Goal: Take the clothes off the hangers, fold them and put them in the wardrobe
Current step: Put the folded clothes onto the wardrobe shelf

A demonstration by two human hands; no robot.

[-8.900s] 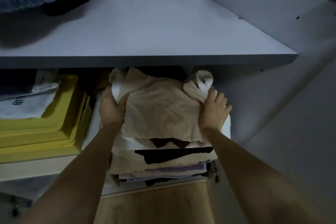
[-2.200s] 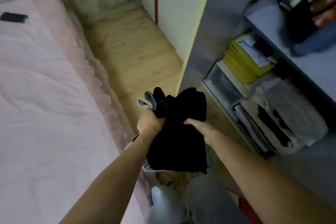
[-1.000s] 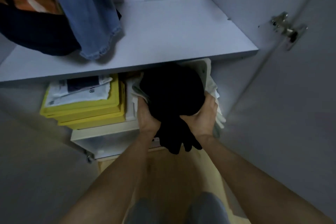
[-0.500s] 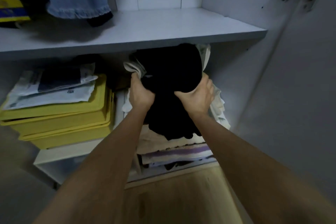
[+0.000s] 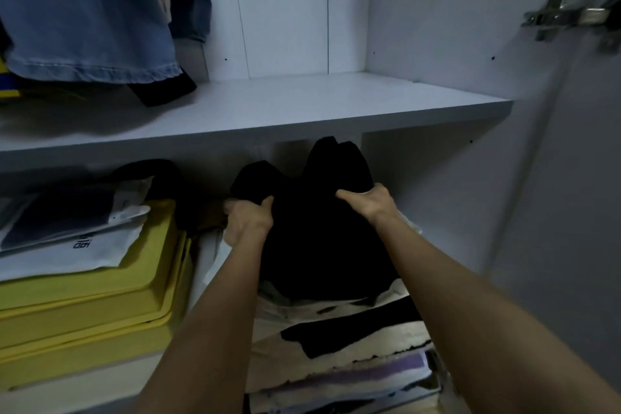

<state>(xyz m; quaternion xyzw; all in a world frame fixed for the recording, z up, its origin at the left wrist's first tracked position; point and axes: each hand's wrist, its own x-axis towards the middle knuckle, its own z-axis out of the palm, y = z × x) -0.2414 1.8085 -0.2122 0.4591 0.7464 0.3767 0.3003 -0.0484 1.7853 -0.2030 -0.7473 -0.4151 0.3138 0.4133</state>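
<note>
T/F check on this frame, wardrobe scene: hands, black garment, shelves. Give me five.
1. Both hands grip the black garment. True: left hand and right hand each have fingers curled into it.
2. The black garment lies on the upper shelf. False: it sits below that shelf, on top of the stack of folded clothes.
3. Yellow boxes sit left of the stack. True.
4. The denim garment is folded on the stack. False: it hangs above the upper shelf, at left.
5. The right hand holds a hanger. False: it holds only the garment.
</note>
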